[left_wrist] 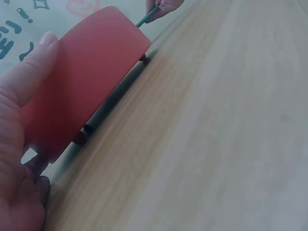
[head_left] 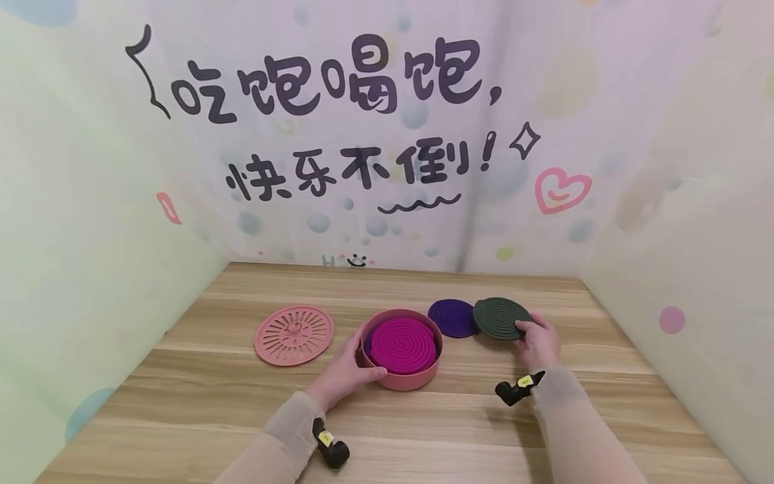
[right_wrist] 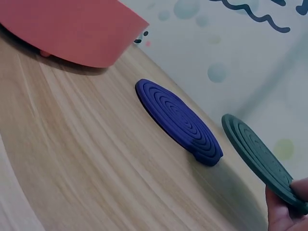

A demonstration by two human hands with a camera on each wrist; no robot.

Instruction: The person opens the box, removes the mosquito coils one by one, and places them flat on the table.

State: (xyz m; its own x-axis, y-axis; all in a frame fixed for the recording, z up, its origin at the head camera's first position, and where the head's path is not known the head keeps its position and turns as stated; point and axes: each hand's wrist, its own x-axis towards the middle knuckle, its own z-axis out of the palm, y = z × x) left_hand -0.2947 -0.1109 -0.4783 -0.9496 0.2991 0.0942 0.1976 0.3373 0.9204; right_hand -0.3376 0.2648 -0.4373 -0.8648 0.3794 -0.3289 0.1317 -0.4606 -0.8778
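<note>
1 pink box [head_left: 408,382], left hand [head_left: 343,374] gripping; 1 magenta spiral disc [head_left: 402,345] inside; 1 green disc [head_left: 498,318], right hand [head_left: 540,341] pinching; 1 blue disc [head_left: 451,318], far side; 1 slotted lid [head_left: 294,339], left

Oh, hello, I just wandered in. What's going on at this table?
A person is handling some spiral discs. Their left hand holds the side of a round pink box, with a magenta disc inside it. The right hand has a dark green disc in its grip, raised above the table. A dark blue disc lies on the table beyond the box, and a slotted pink lid lies to the left.
</note>
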